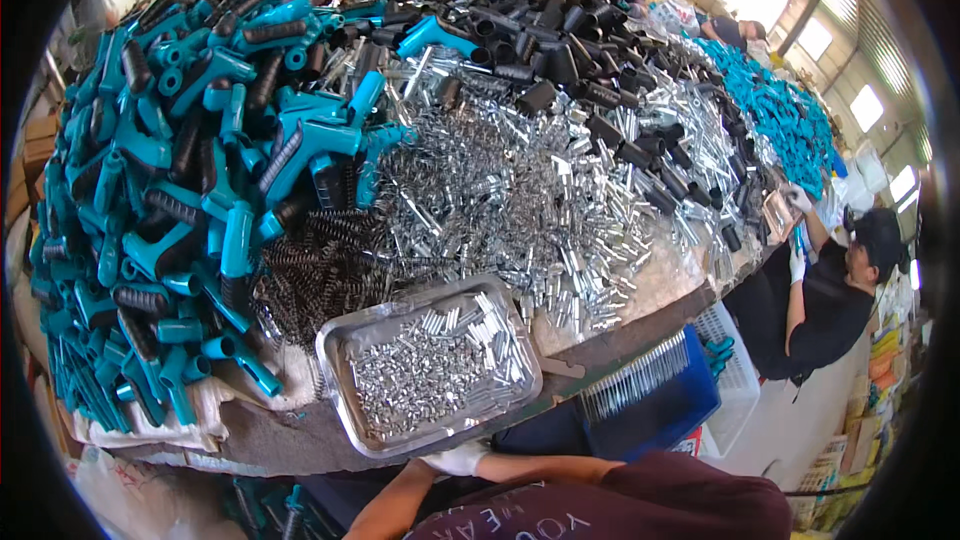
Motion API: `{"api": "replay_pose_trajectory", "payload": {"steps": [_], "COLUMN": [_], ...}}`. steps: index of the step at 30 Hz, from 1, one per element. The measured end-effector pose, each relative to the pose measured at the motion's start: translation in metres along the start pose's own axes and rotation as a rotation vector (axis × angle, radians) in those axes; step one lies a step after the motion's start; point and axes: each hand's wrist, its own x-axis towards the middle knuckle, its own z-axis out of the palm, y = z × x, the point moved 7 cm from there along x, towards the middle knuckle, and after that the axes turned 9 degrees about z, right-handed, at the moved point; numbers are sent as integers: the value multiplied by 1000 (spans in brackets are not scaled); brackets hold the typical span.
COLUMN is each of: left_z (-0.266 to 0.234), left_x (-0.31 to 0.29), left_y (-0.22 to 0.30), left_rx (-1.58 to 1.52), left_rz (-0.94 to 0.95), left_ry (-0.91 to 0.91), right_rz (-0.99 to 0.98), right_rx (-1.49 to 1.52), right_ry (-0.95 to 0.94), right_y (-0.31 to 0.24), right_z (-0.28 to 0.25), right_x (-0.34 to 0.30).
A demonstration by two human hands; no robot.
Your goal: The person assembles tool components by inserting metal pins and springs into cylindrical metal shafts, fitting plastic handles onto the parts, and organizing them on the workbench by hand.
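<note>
Both my forearms come together just below the near rim of a shallow metal tray point(332, 380). My right hand point(465, 458), in a white glove, shows only in part against the table's front edge. My left hand point(432, 461) meets it there and is mostly hidden. The fingers of both are out of sight, and whether they hold anything does not show. Inside the tray lie many small silvery metal pieces point(410, 380), with short metal pins point(490, 335) gathered on its right side.
Teal tool housings point(220, 180) with black grips heap at the left. Dark springs point(325, 265), bright springs point(470, 180) and black sleeves point(550, 60) cover the middle. A blue bin point(650, 395) of metal rods stands lower right, near a co-worker point(820, 280) in white gloves. More people stand across the table.
</note>
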Motion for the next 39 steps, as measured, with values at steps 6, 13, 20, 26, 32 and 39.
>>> {"api": "replay_pose_trajectory", "payload": {"steps": [6, 13, 20, 26, 32, 39], "left_z": [12, 0, -25, -28, -35, -43], "left_x": [-2, -2, 53, 35, 32, 28], "left_y": [15, 33, 38, 44, 54, 63], "left_rx": [13, -23, 26, -21, -2, 49], "left_rz": [-22, -95, -119, -109, -146, -176], "left_ry": [-18, 3, -1, -52, -99, -101], "right_rz": [180, -11, 178, 181, 73, 11], "right_rx": [-9, -164, -255, -203, -170, -112], "right_ry": [-232, -170, -20, 70, 38, -14], "right_y": [-9, -12, 16, -19, -21, -37], "right_z": [-41, -11, -45, -52, -35, -39], "right_x": [-6, 6, 3, -5, -11, -13]}}
